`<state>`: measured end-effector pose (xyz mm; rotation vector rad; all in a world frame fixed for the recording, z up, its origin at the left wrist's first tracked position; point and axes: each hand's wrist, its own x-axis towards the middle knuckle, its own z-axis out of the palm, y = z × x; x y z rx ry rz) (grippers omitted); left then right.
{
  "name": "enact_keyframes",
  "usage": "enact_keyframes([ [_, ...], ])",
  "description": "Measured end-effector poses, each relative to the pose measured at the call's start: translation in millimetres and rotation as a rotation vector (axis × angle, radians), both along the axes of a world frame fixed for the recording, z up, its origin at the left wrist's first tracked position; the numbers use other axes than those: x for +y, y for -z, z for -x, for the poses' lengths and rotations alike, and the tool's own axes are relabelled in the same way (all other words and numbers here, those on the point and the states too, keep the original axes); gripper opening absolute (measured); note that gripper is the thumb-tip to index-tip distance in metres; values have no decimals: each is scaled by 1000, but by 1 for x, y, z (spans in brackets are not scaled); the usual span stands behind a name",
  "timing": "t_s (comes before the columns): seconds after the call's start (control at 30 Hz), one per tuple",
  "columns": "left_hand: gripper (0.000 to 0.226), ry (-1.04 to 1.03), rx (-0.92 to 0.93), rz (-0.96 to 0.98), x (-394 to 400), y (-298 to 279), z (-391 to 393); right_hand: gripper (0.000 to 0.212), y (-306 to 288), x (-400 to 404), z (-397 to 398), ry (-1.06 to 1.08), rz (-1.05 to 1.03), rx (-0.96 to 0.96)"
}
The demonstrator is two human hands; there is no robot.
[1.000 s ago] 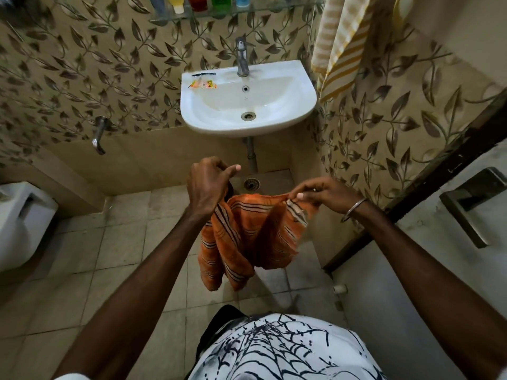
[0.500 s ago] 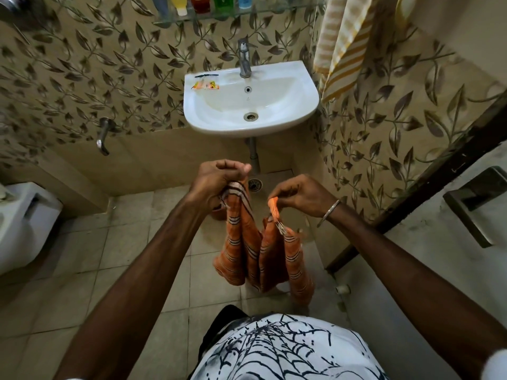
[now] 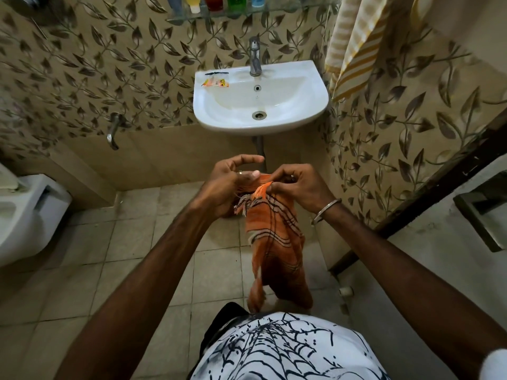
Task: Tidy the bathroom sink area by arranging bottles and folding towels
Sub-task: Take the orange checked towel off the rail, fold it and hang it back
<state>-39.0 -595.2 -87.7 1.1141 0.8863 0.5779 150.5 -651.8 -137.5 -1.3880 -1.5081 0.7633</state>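
An orange striped towel [image 3: 277,242] hangs folded lengthwise in front of me, below the white sink [image 3: 310,111]. My right hand [image 3: 299,185] pinches its fringed top corners. My left hand [image 3: 233,182] touches the same top edge with thumb and palm, its fingers spread above. Both hands meet at the towel's top. Several coloured bottles [image 3: 216,1] stand in a row on a glass shelf [image 3: 238,12] above the tap [image 3: 255,58].
A yellow striped towel [image 3: 354,48] hangs on the right wall beside the sink. Small sachets [image 3: 216,82] lie on the sink's left rim. A toilet [image 3: 24,215] is at the left, a wall tap [image 3: 113,130] between, and a door [image 3: 439,270] at the right.
My hands came together from holding the towel spread wide. The towel now hangs doubled in a narrow strip, with both top corners gathered at my right hand.
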Motion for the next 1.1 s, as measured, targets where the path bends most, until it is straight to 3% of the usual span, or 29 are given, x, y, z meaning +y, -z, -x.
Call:
enact_keyframes([
  [0.17,39,86,-39,6,-3,1,-3,16,-6,-6,7,-6,-26,-89],
  [0.47,38,74,-150,112,-9,-1,-3,32,-6,-10,16,82,-73,-96],
  [0.7,65,101,-291,269,-17,-7,2,19,-2,-13,16,107,-171,-4],
  [0.83,50,125,-300,274,-18,-7,3,12,2,-13,17,150,-212,-20],
  [0.9,67,72,-205,141,-19,-3,4,11,0,-12,18,189,-161,27],
  [0.97,75,46,-4,-119,-23,3,5,11,-3,-11,18,215,-116,65],
  [1.03,64,27,159,-412,-27,10,5,10,-4,-9,19,220,-81,66],
  [1.1,39,-22,183,-584,-30,13,4,10,-5,-7,20,205,-56,77],
])
